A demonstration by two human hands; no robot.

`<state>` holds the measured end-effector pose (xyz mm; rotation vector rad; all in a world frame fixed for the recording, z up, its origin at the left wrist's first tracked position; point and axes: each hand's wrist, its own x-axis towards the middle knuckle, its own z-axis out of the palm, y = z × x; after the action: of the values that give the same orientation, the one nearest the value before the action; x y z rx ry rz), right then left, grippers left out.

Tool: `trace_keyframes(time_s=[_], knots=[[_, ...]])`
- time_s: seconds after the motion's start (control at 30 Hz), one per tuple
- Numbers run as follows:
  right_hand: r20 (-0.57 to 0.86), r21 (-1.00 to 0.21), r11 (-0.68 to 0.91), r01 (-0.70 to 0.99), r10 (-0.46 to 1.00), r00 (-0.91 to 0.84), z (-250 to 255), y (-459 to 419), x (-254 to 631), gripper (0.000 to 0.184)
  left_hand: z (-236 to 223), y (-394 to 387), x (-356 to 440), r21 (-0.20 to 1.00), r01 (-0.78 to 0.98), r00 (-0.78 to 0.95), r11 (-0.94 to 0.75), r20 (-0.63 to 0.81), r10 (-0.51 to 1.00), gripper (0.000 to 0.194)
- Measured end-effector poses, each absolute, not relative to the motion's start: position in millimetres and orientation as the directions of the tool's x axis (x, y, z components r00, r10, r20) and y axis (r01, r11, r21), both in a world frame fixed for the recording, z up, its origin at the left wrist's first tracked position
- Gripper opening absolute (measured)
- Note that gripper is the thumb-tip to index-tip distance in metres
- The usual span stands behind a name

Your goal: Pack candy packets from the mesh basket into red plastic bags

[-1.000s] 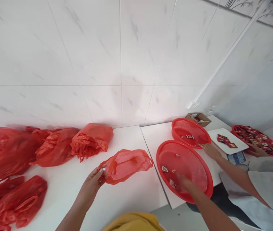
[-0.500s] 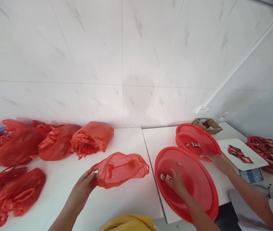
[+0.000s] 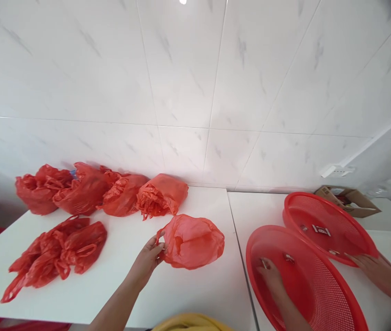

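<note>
My left hand [image 3: 149, 257] pinches the handle edge of a thin red plastic bag [image 3: 195, 241], whose mouth gapes above the white table. My right hand [image 3: 271, 275] is down inside the near red plastic basket [image 3: 340, 294], fingers closed on a small wrapped packet [image 3: 263, 263], only a pale edge of which shows. One more small packet [image 3: 289, 258] lies on the basket floor to the right of that hand.
Several filled red bags [image 3: 162, 195] line the wall, with more red bags [image 3: 60, 250] at front left. Behind the near basket, another person's hand [image 3: 371, 266] touches a second red basket [image 3: 322, 207] holding a few packets. A cardboard box [image 3: 357, 209] stands at back right.
My view has turned left, showing more of the left table. Packets by my right hand have left the basket floor, and its fingers have closed. The left hand still holds the bag.
</note>
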<state>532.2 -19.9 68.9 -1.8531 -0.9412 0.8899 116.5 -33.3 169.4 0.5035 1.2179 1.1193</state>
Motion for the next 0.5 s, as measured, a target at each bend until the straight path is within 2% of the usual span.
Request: trace_keyframes(time_s=[0.1, 0.17, 0.27, 0.37, 0.43, 0.5], knots=[[-0.276, -0.929, -0.358, 0.097, 0.841, 0.465, 104, -18, 518, 0.047, 168, -34, 115, 0.823, -0.375, -0.052, 0.427, -0.478, 0.877, 0.057], [-0.293, -0.951, -0.307, -0.032, 0.865, 0.407, 139, -18, 492, 0.05, 169, -34, 113, 0.833, -0.345, -0.047, 0.433, -0.476, 0.878, 0.057], [-0.166, -0.982, -0.177, 0.059, 0.974, 0.154, 184, -16, 429, 0.036, 169, -33, 111, 0.851, -0.302, -0.053, 0.43, -0.465, 0.884, 0.058], [0.041, -0.988, 0.05, 0.148, 0.997, -0.061, 192, -11, 356, 0.026, 169, -32, 110, 0.859, -0.278, -0.036, 0.431, -0.457, 0.888, 0.061], [0.089, -0.96, 0.111, 0.257, 0.991, -0.096, 183, -8, 319, 0.034, 169, -32, 110, 0.865, -0.269, -0.031, 0.424, -0.447, 0.894, 0.063], [0.097, -0.924, 0.123, 0.362, 0.991, -0.09, 175, -7, 300, 0.053, 169, -31, 108, 0.874, -0.266, -0.029, 0.406, -0.428, 0.903, 0.066]])
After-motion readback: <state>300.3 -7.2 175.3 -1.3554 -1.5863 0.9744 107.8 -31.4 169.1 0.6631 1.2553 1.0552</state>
